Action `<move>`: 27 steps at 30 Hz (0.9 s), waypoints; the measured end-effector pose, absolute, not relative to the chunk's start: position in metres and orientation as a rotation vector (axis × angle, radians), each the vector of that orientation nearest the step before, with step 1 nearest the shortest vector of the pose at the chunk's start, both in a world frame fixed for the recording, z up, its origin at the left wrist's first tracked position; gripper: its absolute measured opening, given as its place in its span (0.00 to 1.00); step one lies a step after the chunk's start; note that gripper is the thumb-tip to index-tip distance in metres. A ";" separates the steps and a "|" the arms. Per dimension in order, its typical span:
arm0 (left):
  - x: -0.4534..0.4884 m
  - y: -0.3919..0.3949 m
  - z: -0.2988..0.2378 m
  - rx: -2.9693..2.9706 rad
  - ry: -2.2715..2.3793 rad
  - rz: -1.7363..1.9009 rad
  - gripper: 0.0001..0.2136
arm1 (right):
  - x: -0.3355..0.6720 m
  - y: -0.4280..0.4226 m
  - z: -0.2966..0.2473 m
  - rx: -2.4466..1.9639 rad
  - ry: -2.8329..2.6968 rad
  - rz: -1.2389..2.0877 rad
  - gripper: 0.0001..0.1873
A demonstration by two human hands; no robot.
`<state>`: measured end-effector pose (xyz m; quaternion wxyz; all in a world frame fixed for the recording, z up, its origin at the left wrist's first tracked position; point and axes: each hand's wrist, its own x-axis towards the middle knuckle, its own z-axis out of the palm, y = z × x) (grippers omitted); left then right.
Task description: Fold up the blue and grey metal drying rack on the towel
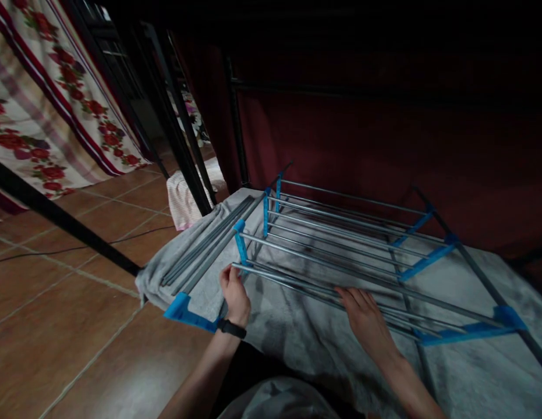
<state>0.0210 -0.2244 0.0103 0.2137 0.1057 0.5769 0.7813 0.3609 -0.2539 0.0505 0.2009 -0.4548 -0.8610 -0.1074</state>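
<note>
A partly assembled rack of grey metal tubes (pixel 323 256) and blue plastic connectors (pixel 241 244) lies on a grey blanket. Near the rack's left end, my left hand (pixel 236 298), with a black band on its wrist, pinches the tip of a metal tube (pixel 271 274) beside a blue connector. Farther along the same side, my right hand (pixel 362 317) has its fingers closed over the tube; its thumb is hidden. Another blue connector (pixel 467 334) joins the rods at the near right. At the near left, a blue connector (pixel 183 309) sits on a side pole with no crossbars.
Several loose grey tubes (pixel 209 241) lie on the blanket (pixel 292 337) left of the rack. Black metal bed posts (pixel 179 122) rise at the left, and a dark red cloth (pixel 340 139) hangs behind. A cable (pixel 78 249) crosses the tiled floor (pixel 56 302).
</note>
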 end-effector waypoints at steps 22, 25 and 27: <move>-0.012 -0.158 0.043 0.462 1.011 2.026 0.22 | 0.367 -0.242 0.043 -1.290 -2.413 -0.330 0.17; -0.012 -0.155 0.042 0.502 1.022 2.027 0.19 | 0.366 -0.241 0.043 -1.293 -2.411 -0.337 0.17; -0.011 -0.154 0.042 0.512 1.031 2.027 0.20 | 0.366 -0.240 0.043 -1.294 -2.413 -0.345 0.17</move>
